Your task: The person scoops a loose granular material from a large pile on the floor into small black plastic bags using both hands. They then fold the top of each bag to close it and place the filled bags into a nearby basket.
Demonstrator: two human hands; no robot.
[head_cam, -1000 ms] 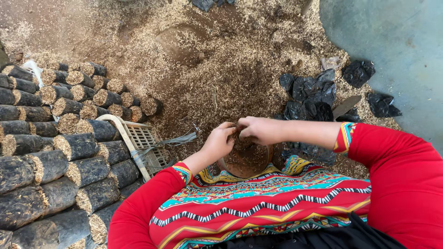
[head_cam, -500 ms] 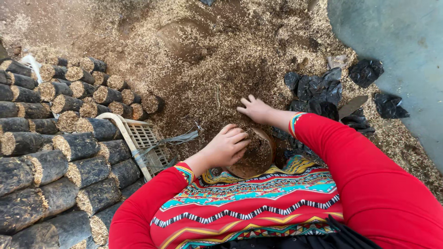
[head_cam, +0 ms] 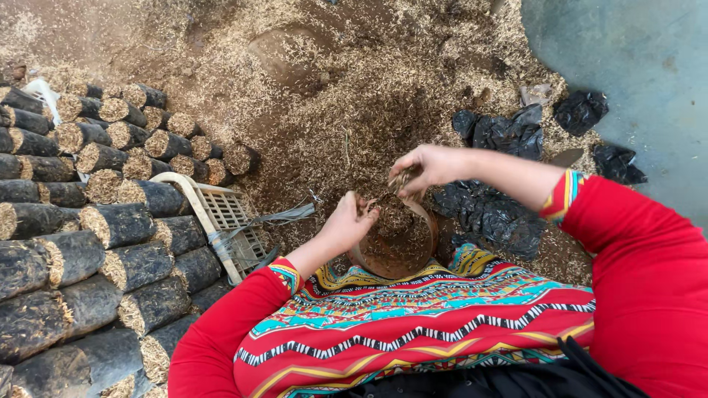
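Sawdust and chopped straw cover the floor ahead of me, and both hands work over a round brown tube-shaped bag of packed substrate standing open just in front of my lap. My right hand hangs above its mouth, grip clenched on a pinch of loose straw. My left hand rests at the bag's near rim, fingers curled into the fill; whether that grip holds anything I cannot tell. To do this well, I judge the right hand should drop its straw squarely into the mouth while the left steadies the rim. Stacked dark filled cylinders lie to my left beside a pale plastic crate; crumpled black plastic bags lie right. My patterned garment hides the bag's lower part
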